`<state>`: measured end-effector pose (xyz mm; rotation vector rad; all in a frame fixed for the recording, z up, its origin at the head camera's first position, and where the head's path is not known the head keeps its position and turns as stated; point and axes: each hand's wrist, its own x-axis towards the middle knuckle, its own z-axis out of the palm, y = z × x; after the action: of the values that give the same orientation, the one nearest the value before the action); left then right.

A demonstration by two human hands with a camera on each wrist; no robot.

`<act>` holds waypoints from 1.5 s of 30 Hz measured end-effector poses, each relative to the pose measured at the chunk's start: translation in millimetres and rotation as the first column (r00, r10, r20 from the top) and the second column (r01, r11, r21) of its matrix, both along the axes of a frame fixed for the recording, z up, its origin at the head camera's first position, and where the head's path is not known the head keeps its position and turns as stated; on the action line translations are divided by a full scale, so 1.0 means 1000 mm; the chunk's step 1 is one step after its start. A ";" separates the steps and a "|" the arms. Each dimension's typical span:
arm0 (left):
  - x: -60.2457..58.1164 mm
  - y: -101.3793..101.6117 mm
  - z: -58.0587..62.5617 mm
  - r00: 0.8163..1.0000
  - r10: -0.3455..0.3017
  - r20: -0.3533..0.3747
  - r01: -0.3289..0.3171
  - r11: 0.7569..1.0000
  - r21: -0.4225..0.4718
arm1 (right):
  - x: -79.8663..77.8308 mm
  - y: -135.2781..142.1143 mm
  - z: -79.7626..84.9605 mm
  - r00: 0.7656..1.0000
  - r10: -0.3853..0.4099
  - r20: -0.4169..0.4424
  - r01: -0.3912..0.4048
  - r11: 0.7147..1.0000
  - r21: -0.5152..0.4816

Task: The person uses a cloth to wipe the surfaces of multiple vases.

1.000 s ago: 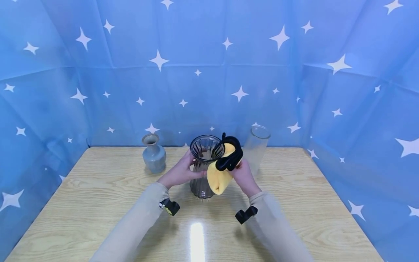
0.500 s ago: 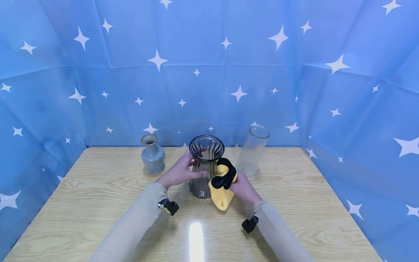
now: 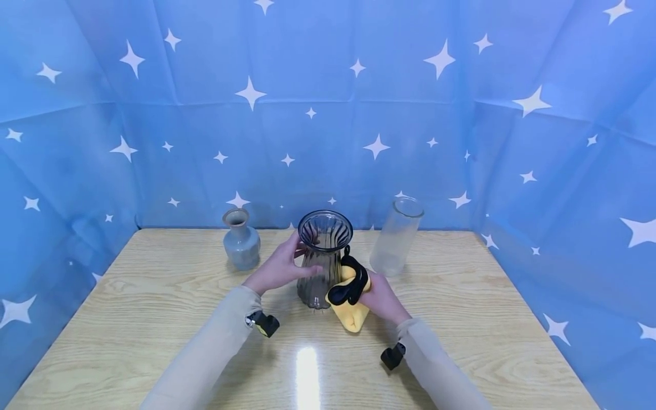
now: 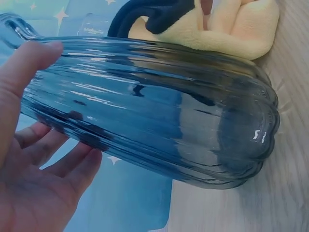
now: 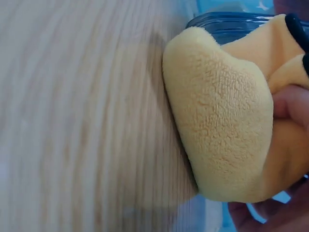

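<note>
A ribbed, smoky-grey glass vase stands upright at the middle of the table. My left hand grips it from the left, thumb across the near side and fingers round the back, which the left wrist view shows through the glass body. Bunched in my right hand is a yellow fleecy cloth with black edging, held against the vase's lower right side. In the right wrist view the folded cloth is close to the tabletop and covers part of the vase; some of the right fingers are hidden behind it.
A small blue-grey ceramic vase stands to the left, behind my left forearm. Behind my right hand is a tall clear glass cylinder vase. A blue curtain with white stars encloses the back and sides of the wooden table.
My right hand has brought the cloth down from near the vase's rim to its lower right side, slightly towards me. The left hand and the vase have stayed in place.
</note>
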<state>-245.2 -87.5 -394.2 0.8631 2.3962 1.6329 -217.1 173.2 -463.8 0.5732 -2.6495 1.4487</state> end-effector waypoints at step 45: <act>-0.007 -0.006 0.021 0.979 -0.146 0.141 0.156 0.986 -0.061 | -0.005 -0.015 0.051 0.996 -0.085 -0.015 0.082 0.987 -0.136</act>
<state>-251.9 -93.4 -373.3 0.8681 2.2241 1.4903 -222.1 157.8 -412.5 0.4570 -2.5028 1.5737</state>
